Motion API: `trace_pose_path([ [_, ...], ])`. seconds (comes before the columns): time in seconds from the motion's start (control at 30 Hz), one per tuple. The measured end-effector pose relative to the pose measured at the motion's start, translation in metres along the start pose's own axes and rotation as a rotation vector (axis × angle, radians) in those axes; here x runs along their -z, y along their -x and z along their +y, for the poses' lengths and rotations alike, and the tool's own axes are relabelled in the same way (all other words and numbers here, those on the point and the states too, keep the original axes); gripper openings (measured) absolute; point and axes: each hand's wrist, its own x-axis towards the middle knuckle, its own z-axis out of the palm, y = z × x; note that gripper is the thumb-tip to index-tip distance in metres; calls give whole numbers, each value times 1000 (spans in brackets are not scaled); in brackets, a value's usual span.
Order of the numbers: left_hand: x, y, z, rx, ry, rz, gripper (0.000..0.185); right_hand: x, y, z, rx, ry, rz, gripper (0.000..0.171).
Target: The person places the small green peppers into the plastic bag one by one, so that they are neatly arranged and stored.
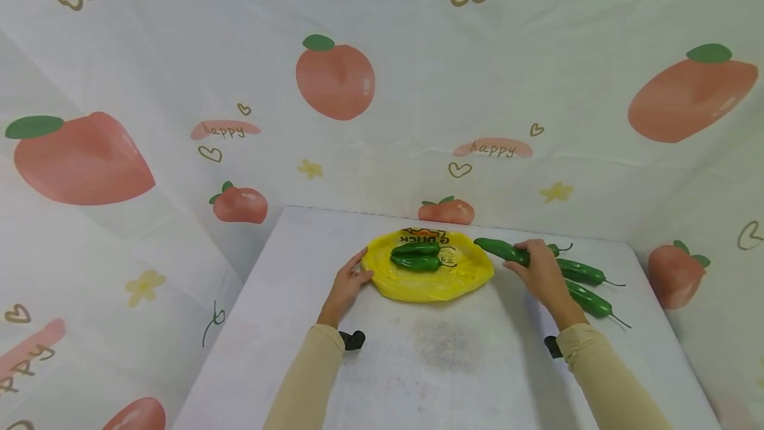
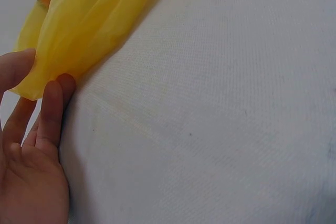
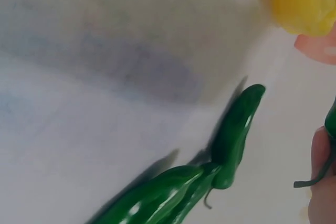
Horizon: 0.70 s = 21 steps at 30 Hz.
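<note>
Our left hand [image 1: 349,282] rests at the left edge of the yellow bag [image 1: 431,276], thumb and straight fingers [image 2: 52,109] touching its rim; whether they pinch the film we cannot tell. 2 peppers [image 1: 416,257] already lie on the bag. Our right hand [image 1: 539,269] is curled around another pepper [image 1: 501,250], just right of the bag and low over the table [image 1: 418,363]. 2 more peppers [image 1: 581,273] lie beside that hand, one nearer us [image 1: 591,301].

We judge the main risk to be the bag: the film is thin and slack, so if the left hand only touches it, a pepper pushed in could drag the rim shut or slide the bag away. The glossy pepper could also slip from a loose hold.
</note>
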Motion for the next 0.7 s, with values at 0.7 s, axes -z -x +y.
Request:
trace_pose_path([
  [0.7,0,-2,-1,-4,5,-13,55,-16,-4,-24,154,-18,15,41],
])
